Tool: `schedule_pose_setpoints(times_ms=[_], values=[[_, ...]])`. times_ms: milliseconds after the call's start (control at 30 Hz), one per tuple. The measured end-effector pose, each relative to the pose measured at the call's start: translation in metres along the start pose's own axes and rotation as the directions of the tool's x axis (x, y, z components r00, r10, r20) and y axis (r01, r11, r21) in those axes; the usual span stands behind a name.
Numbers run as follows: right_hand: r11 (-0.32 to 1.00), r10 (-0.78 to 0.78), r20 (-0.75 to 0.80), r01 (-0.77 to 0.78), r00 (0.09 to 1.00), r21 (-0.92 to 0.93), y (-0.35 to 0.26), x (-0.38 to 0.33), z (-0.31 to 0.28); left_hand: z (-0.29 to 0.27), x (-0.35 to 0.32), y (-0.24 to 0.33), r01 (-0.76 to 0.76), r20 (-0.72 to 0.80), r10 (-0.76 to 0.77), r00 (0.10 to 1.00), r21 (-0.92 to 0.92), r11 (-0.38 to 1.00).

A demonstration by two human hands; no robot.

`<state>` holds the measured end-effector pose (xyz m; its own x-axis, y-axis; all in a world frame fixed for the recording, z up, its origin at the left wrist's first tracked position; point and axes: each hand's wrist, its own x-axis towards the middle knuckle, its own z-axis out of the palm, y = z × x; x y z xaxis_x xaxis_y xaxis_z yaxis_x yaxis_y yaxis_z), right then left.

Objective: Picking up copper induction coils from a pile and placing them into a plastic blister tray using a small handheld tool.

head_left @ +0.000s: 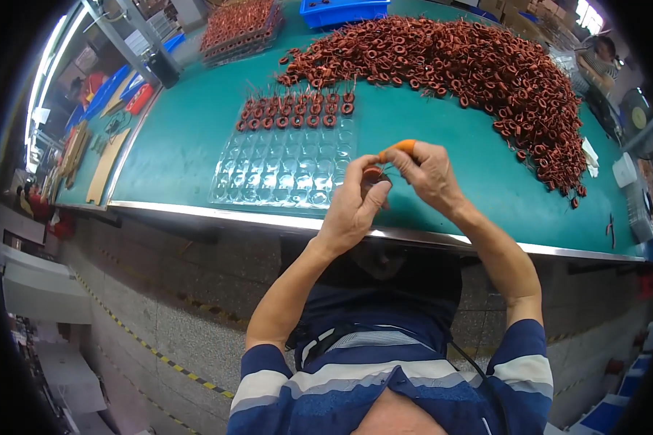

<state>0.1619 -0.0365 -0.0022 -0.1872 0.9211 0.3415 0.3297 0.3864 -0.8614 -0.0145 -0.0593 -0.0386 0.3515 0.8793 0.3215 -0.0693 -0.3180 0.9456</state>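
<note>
Over the front edge of the green table, my left hand (350, 209) is closed around a small red-brown wire-wound ring coil (378, 177), which the fingers partly cover. Thin wire leads stick out of it toward my right hand (429, 174). That hand is closed in a pinch at the leads, with orange finger covers (399, 147) on its fingertips. To the left of my hands lies a clear plastic tray (268, 161) with round pockets. Its far rows hold several ring coils (297, 110) with leads pointing up; the near rows hold none.
A large heap of ring coils (471, 65) curves along the table's back and right. Filled trays (241, 29) are stacked at the back left, beside a blue bin (343, 11). Pliers (611, 230) and a clear box (635, 196) lie far right. Another person (597, 61) sits beyond the heap.
</note>
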Motion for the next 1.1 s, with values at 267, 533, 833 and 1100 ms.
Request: schedule_pose_setpoints(times_ms=[267,533,833,1100], values=[[0.996,0.052,-0.088,-0.058,0.995,-0.070,0.003,-0.014,0.000,0.005,0.004,0.009,0.001,0.072,0.007,0.997,-0.108,0.994],[0.565,-0.690,-0.078,0.468,0.719,-0.679,-0.025,-0.029,0.013,0.009,0.014,0.003,0.012,-0.159,-0.011,0.987,0.008,1.000],[0.979,-0.131,-0.279,0.080,0.951,-0.188,-0.005,-0.034,0.007,0.005,0.015,0.004,0.125,0.107,-0.087,0.990,-0.426,0.896],[0.964,0.186,-0.215,-0.137,0.959,0.227,0.007,-0.033,0.026,-0.001,0.011,0.008,0.187,-0.035,-0.232,0.972,-0.485,0.855]])
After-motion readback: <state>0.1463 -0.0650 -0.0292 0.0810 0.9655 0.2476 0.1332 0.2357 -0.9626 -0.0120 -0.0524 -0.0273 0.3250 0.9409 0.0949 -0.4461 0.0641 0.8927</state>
